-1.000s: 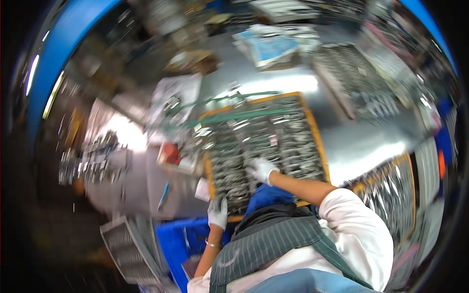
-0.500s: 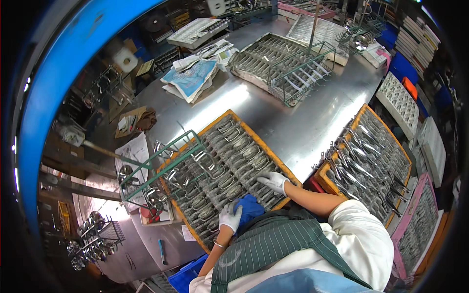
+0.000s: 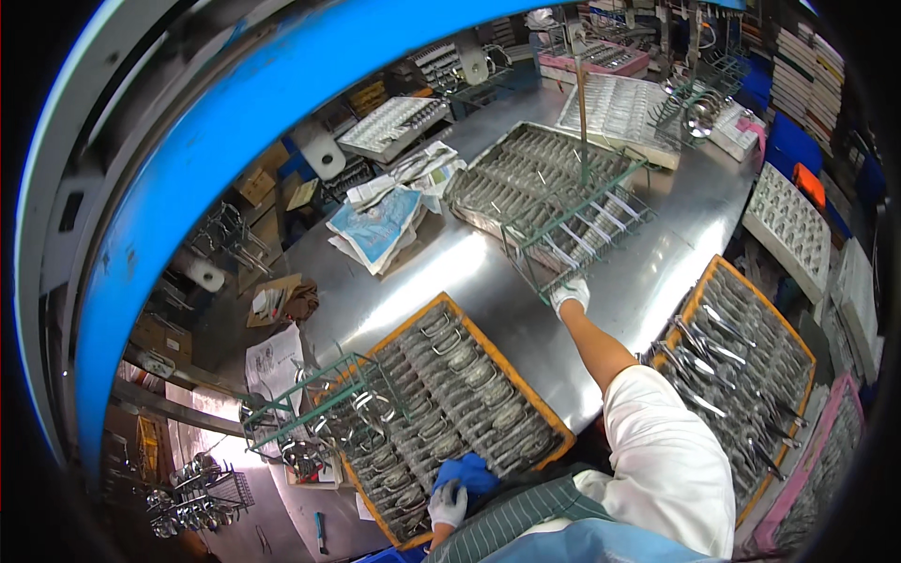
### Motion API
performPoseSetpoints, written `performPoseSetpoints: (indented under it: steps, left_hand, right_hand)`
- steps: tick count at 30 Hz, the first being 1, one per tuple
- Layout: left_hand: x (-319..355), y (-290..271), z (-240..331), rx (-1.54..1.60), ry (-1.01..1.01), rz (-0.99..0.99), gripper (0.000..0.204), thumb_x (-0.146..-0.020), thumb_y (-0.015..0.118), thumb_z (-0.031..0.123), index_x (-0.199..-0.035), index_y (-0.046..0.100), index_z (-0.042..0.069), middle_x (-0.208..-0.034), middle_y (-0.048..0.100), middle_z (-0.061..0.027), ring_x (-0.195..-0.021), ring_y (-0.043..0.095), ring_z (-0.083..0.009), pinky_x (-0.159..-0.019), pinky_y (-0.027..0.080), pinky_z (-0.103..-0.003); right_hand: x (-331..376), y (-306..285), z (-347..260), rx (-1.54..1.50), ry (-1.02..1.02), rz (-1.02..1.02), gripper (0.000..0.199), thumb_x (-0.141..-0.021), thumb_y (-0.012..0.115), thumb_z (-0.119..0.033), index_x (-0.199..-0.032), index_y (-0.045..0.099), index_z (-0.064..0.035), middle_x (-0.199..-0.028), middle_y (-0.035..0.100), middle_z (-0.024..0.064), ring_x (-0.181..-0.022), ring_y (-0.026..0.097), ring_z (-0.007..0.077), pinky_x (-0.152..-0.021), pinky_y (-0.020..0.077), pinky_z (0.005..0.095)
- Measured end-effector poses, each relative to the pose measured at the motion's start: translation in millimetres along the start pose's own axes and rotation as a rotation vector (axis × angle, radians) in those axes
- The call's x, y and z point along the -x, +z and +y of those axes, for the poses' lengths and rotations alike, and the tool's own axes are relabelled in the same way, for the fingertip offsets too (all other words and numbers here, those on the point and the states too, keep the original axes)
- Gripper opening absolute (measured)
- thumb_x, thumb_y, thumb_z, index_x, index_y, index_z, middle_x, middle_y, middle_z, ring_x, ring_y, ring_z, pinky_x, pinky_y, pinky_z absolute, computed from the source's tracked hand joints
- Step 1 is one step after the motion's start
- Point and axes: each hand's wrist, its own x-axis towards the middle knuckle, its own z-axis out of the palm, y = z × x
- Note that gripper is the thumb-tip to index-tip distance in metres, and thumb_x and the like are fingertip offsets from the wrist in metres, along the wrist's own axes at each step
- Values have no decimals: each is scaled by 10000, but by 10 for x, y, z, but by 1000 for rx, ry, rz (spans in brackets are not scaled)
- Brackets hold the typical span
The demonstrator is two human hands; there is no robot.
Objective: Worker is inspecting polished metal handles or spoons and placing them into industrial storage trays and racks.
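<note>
My left hand [image 3: 448, 504], in a white glove, grips a bunched blue cloth [image 3: 469, 476] at the near edge of an orange-framed tray [image 3: 502, 371]. Grey padded rows fill this tray, with shiny metal loop-shaped pieces lying along several of them. My right hand [image 3: 571, 295], also gloved, is stretched far forward. Its fingers close on the near end of a green wire rack [image 3: 601, 202], though the fingertips are partly hidden. White strips cross this rack, which rests against a large grey padded tray [image 3: 526, 155].
Another green rack [image 3: 310, 403], hung with metal pieces, overlaps the orange-framed tray's left side. At right stands a second orange-framed tray [image 3: 784, 342] full of long shiny handles. Newspapers [image 3: 380, 225] lie on the metal table [image 3: 422, 277]. A blue curved frame [image 3: 188, 159] arches overhead at left.
My right hand has left the near tray and reached forward to the far green rack. My left hand stays at the blue cloth. The view has tilted up.
</note>
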Motion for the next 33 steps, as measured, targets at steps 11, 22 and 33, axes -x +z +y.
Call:
performPoseSetpoints:
  steps: [11,22,33]
  left_hand:
    - [297,-90,321,-120,-274,3,384,-777,580,408,-1122,589,241,-1159,557,-71,-1079,505,-294,-896,396,-432]
    - [334,-91,412,-86,-345,36,384,-786,573,425,-1129,587,253,-1168,548,-80,-1098,487,-304,-910,384,-428]
    - [199,-47,344,-82,-395,151,359,-793,572,398,-1110,591,230,-1151,536,-115,-1097,470,-322,-914,364,-441]
  right_hand:
    - [-462,219,-170,684,-483,-381,309,-801,488,-207,-1057,659,-184,-1122,618,49,-1077,563,191,-874,430,330]
    - [-242,556,36,73,-18,-560,362,-825,462,-239,-1143,586,-119,-1161,573,159,-1154,483,311,-935,392,385]
    - [321,-594,-365,177,95,214,713,-653,738,-292,-1269,433,-102,-1139,541,178,-1050,536,307,-889,442,380]
